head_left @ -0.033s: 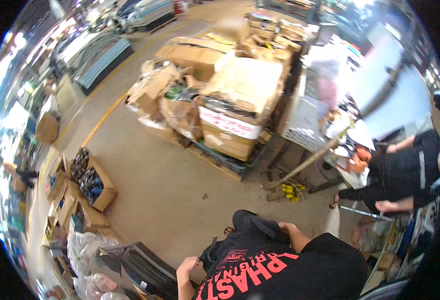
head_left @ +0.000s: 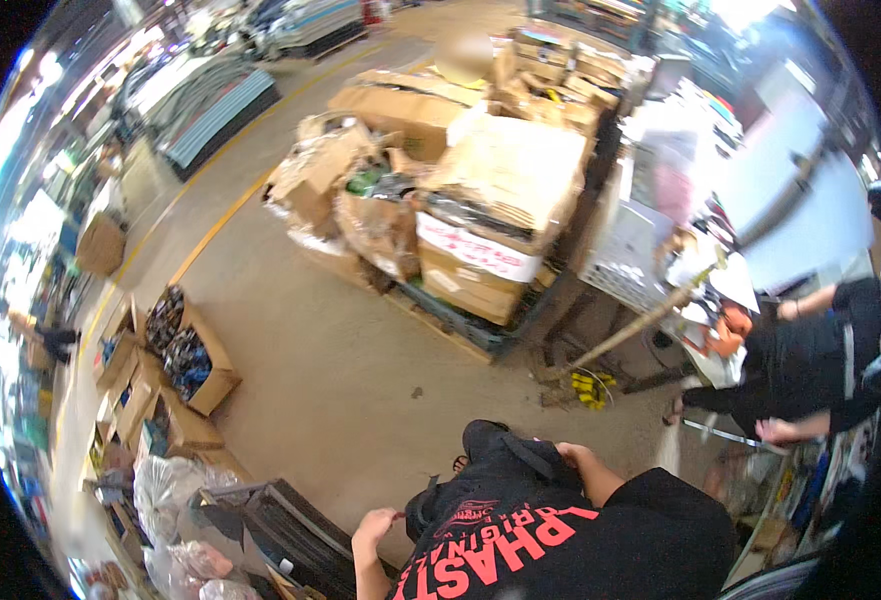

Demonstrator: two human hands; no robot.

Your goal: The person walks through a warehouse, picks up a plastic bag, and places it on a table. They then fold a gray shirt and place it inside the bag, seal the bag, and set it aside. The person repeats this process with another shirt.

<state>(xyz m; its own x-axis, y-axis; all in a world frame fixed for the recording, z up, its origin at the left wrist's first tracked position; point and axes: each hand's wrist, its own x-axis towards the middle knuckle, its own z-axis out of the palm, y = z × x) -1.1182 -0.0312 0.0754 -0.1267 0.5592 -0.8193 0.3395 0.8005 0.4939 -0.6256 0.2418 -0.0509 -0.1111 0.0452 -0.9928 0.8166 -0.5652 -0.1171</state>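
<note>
Both hands, left hand and right hand, grip a black bag.

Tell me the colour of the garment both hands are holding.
Black, with red printed lettering. The garment shows best in the head view, between the left hand and right hand.

Pallet stacked with torn cardboard boxes mid-floor. Open boxes of small goods along the left, clear plastic bags beside them. Yellow line across concrete floor. Another person in black bending at right.
</note>
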